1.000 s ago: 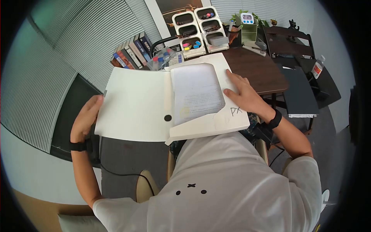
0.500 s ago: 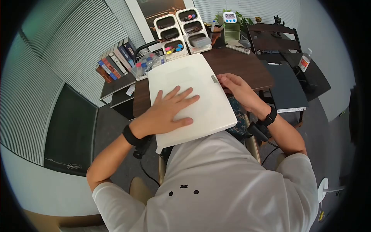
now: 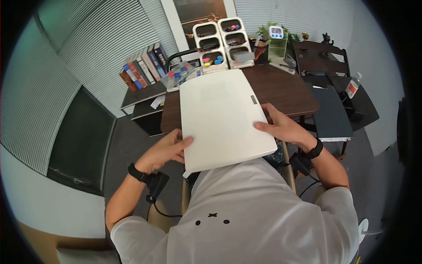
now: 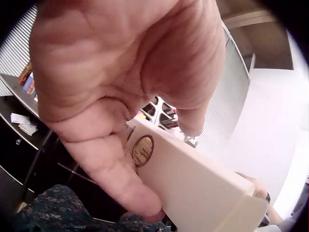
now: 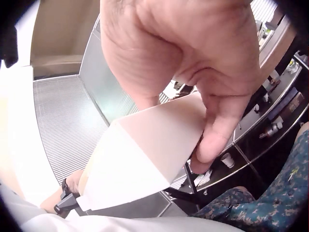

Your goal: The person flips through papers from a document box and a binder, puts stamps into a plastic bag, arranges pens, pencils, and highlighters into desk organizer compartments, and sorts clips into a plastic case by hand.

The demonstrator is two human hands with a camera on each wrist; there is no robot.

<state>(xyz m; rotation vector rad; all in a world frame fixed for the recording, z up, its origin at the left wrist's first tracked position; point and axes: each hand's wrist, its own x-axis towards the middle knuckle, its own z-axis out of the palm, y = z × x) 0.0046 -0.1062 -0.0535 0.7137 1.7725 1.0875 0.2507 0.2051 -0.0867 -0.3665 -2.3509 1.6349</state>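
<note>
A white document box [image 3: 220,123], its lid folded over the top, lies between both hands in front of the person's lap. My left hand [image 3: 165,152] grips its left side, thumb on the lid. The left wrist view shows that side wall [image 4: 183,179], with a round printed mark, and the fingers [image 4: 125,191] beneath it. Across from it, my right hand [image 3: 285,127] holds the right side, thumb on top and fingers [image 5: 219,130] under the edge. A small grey tab [image 3: 253,100] sits near the lid's right edge. The papers inside are hidden.
The brown table [image 3: 281,94] is beyond the box. At its back stand white organizers [image 3: 211,44] with pens and erasers, a clear plastic case [image 3: 182,75] and a digital timer [image 3: 276,31]. Books [image 3: 143,66] line a shelf at left; a bottle [image 3: 353,86] stands at right.
The lid has swung from open at the left to closed over the papers. My left hand, flat on the lid half a second ago, has moved to the left side. My right hand now grips the right side.
</note>
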